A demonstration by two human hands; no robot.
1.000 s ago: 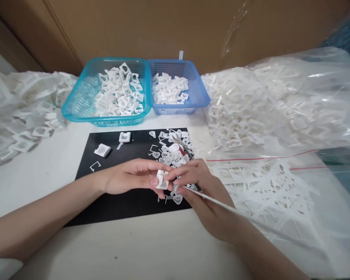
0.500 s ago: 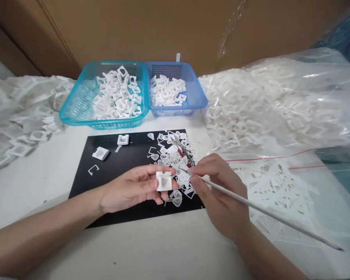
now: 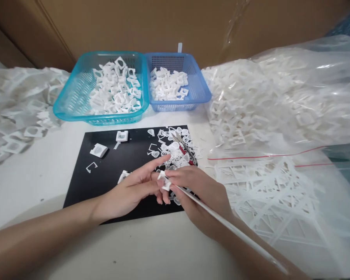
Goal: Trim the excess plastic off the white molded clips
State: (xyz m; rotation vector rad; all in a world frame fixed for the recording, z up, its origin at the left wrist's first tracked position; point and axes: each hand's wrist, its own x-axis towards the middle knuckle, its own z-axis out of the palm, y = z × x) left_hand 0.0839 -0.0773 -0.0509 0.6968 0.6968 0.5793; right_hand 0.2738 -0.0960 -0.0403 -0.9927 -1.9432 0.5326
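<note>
My left hand (image 3: 140, 186) is closed on a small white plastic part (image 3: 165, 182), squarish with an opening, held above the black mat (image 3: 78, 182). Pinched in my right hand (image 3: 198, 190) is a thin, light-coloured rod (image 3: 236, 231). Its near end slants down to the lower right, while its working tip sits at the part, hidden by the fingers. My two hands meet at the part. Another white part (image 3: 123, 176) lies on the mat just behind my left hand, partly covered. Farther back rest two similar parts, one at the left (image 3: 99, 150) and one beyond it (image 3: 122, 136).
White scraps (image 3: 175, 149) are heaped on the mat's right side, with red-handled metal snips (image 3: 184, 147) on them. Behind stand a teal basket (image 3: 68, 109) and a blue basket (image 3: 200, 91) of white parts. Plastic bags of parts lie right (image 3: 265, 105) and left (image 3: 20, 105); white lattice pieces (image 3: 268, 202) lie nearer.
My right hand has moved left to the white part, bringing the rod's tip onto it. The part is now tilted in my left hand. Another part behind the left hand has come into view.
</note>
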